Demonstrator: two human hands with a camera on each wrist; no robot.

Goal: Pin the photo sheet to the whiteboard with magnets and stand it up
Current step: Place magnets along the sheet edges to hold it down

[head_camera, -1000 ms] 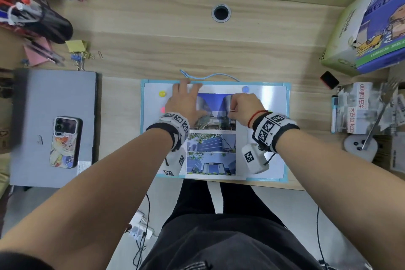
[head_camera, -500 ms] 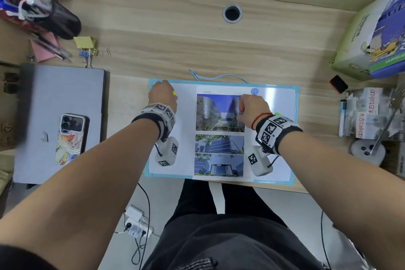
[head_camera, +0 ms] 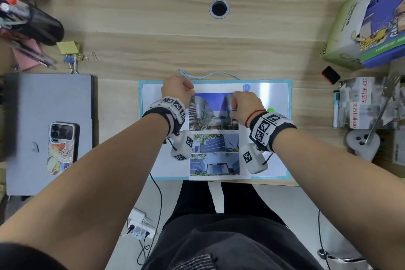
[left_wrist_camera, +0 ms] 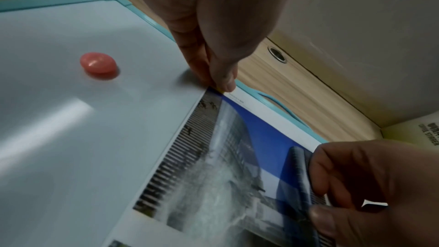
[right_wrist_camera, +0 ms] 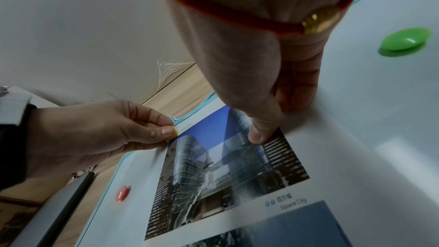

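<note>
The left hand (head_camera: 176, 90) is pinching a yellow magnet (right_wrist_camera: 175, 132) between thumb and forefinger, holding it at the far left corner of the photo sheet (head_camera: 213, 144), wrist angled toward the far edge. The right hand (head_camera: 245, 107) is curling its fingers down, thumb tip pressing the sheet's upper photo. The sheet is lying flat on the whiteboard (head_camera: 276, 98), which is lying on the desk (head_camera: 153, 28). Pink (left_wrist_camera: 98, 63), green (right_wrist_camera: 405, 39) and blue (head_camera: 246, 87) magnets are sitting on the board.
</note>
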